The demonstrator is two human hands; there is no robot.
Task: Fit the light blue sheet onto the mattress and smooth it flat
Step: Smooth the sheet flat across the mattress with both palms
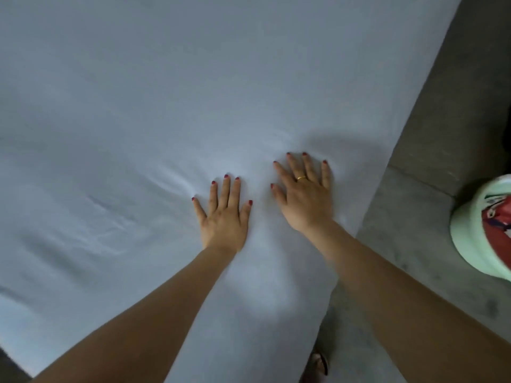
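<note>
Left hand (pixel 224 217) and right hand (pixel 305 193), fingers spread flat, grip on nothing, press pale blue cotton sheet (pixel 166 92), likely pushing wrinkles (pixel 110 217) outward

The sheet (pixel 193 92) is plain pale blue with no pattern; the floor (pixel 442 134) is mottled grey; the nails on the left hand (pixel 225 217) and right hand (pixel 305 194) are dark red; the ring (pixel 301 178) is gold; the tub (pixel 475 233) is mint green with a red patterned top.
</note>
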